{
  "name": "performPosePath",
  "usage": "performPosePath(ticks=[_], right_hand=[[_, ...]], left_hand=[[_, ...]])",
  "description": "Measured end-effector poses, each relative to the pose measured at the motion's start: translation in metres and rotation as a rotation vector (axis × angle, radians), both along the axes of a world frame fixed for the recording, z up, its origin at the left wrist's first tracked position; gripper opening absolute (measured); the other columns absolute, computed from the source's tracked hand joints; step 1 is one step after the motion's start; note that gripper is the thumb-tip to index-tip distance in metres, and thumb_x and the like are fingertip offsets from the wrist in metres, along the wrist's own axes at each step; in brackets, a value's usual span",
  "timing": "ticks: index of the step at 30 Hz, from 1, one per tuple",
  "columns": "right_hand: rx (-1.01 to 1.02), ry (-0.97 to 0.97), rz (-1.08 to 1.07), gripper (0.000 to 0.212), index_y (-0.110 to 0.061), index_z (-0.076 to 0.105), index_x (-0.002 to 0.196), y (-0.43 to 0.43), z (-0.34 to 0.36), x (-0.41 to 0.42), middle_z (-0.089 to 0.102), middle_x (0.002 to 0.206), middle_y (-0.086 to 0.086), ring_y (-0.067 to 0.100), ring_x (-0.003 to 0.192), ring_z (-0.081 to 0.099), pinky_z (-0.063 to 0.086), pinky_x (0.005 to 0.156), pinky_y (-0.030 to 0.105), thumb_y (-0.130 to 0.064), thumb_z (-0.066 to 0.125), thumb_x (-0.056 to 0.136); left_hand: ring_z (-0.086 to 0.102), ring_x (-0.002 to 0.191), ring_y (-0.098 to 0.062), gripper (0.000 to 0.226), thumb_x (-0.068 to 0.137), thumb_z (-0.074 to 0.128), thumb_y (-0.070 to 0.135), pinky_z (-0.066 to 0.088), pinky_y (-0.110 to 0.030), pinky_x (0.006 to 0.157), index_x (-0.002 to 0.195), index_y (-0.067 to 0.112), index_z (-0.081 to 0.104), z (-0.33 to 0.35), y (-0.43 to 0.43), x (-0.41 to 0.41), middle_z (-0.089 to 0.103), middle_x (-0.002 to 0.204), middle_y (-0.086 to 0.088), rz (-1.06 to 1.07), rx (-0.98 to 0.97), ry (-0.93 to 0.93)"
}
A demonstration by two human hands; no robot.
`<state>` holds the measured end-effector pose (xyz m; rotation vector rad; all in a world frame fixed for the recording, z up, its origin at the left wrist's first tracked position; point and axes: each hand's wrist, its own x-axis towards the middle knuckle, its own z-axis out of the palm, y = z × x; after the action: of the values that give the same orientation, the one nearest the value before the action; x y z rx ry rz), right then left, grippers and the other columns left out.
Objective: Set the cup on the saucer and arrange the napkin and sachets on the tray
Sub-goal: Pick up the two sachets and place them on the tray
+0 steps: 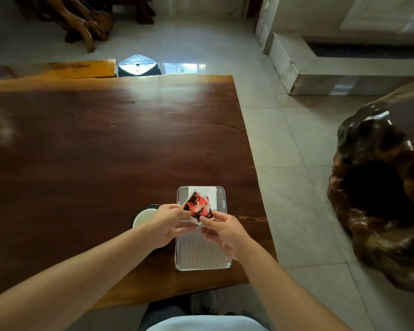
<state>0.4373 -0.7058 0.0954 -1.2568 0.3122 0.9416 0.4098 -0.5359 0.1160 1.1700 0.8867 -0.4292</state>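
Head view is showing both hands meeting above the ribbed metal tray point(202, 254), which is sitting near the table's point(93, 144) right edge. The left hand point(169, 223) and right hand point(221, 231) are each pinching the red-and-black sachets point(198, 207), holding them just over the tray. A white napkin point(204, 191) is lying at the tray's far end. The white cup point(144, 217) is resting on the dark saucer point(151, 207), just left of the tray, partly hidden by the left hand.

place: my home sitting room | evidence: thick slab-wood table point(105, 139) centre-left, carved root-wood furniture point(81, 20) upper left, root stool point(380, 187) right, pale glossy floor tiles point(296, 187)
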Motion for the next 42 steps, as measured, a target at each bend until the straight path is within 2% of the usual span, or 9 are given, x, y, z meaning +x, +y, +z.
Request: performPosePath(ticks=[8,16,19,22,27,31,34,39,42], right_hand=[[-0.011,0.014,0.003,0.026,-0.003,0.073,0.110,-0.002,-0.001,-0.001,0.075,0.096,0.012,0.022,0.080,0.068,0.055,0.072,0.033,-0.018,0.072,0.089],[-0.051,0.100,0.074,0.027,-0.006,0.070,0.106,-0.004,-0.004,-0.015,0.074,0.096,0.008,0.025,0.087,0.069,0.055,0.068,0.032,-0.031,0.061,0.097],[-0.224,0.017,0.174,0.032,-0.011,0.070,0.107,-0.003,-0.008,-0.016,0.073,0.100,0.005,0.021,0.084,0.069,0.056,0.068,0.030,-0.039,0.066,0.092],[-0.402,-0.151,0.187,0.039,-0.018,0.064,0.115,-0.006,-0.015,-0.016,0.069,0.109,0.003,0.018,0.090,0.069,0.058,0.070,0.029,-0.042,0.074,0.086],[-0.320,-0.206,0.155,0.018,-0.020,0.075,0.106,-0.012,-0.014,-0.014,0.076,0.099,0.000,0.021,0.096,0.069,0.058,0.073,0.030,-0.028,0.072,0.090],[-0.303,-0.193,0.116,0.020,-0.023,0.072,0.115,-0.008,-0.017,-0.017,0.075,0.103,-0.001,0.019,0.095,0.070,0.057,0.069,0.026,-0.022,0.065,0.096],[-0.324,-0.213,0.086,0.022,-0.021,0.072,0.116,-0.006,-0.020,-0.019,0.075,0.100,0.000,0.018,0.091,0.071,0.058,0.066,0.025,-0.026,0.062,0.097],[-0.316,-0.175,0.101,0.028,-0.018,0.075,0.110,-0.006,-0.023,-0.022,0.076,0.098,0.002,0.018,0.080,0.067,0.059,0.071,0.028,-0.038,0.062,0.095],[-0.308,-0.120,0.083,0.028,-0.017,0.074,0.113,-0.007,-0.028,-0.021,0.075,0.100,0.004,0.019,0.082,0.066,0.058,0.070,0.028,-0.036,0.065,0.095]], left_hand=[[0.072,0.079,-0.016,0.021,0.092,0.069,0.036,0.060,-0.029,0.066,0.110,0.025,0.063,-0.001,-0.017,-0.011,0.073,0.104,-0.004,-0.525,0.372,-0.026],[0.065,0.115,-0.032,0.028,0.102,0.051,0.022,0.052,-0.044,0.098,0.124,0.009,0.061,-0.016,-0.019,-0.017,0.069,0.124,-0.017,-0.120,-0.162,-0.017],[0.065,0.114,-0.033,0.024,0.104,0.049,0.017,0.051,-0.047,0.104,0.116,0.004,0.064,-0.016,-0.020,-0.015,0.068,0.121,-0.020,-0.129,-0.047,-0.067],[0.072,0.101,-0.028,0.018,0.100,0.056,0.013,0.059,-0.046,0.092,0.111,0.005,0.067,-0.016,-0.022,-0.017,0.070,0.112,-0.018,-0.182,0.061,-0.092],[0.075,0.094,-0.025,0.031,0.085,0.077,0.010,0.064,-0.035,0.074,0.115,0.008,0.067,-0.023,-0.019,-0.018,0.073,0.107,-0.012,-0.243,0.214,-0.106],[0.074,0.098,-0.024,0.036,0.081,0.080,0.007,0.062,-0.038,0.085,0.115,0.010,0.070,-0.026,-0.017,-0.019,0.075,0.107,-0.009,-0.286,0.182,-0.088],[0.072,0.101,-0.026,0.027,0.085,0.077,0.009,0.061,-0.037,0.087,0.111,0.010,0.071,-0.026,-0.018,-0.019,0.073,0.108,-0.011,-0.354,0.182,-0.090],[0.072,0.088,-0.023,0.022,0.087,0.075,0.025,0.056,-0.026,0.064,0.099,0.007,0.075,-0.032,-0.017,-0.019,0.075,0.098,-0.014,-0.375,0.263,-0.092],[0.074,0.091,-0.025,0.019,0.086,0.076,0.022,0.060,-0.027,0.069,0.098,0.007,0.076,-0.038,-0.017,-0.021,0.076,0.097,-0.012,-0.414,0.269,-0.097]])
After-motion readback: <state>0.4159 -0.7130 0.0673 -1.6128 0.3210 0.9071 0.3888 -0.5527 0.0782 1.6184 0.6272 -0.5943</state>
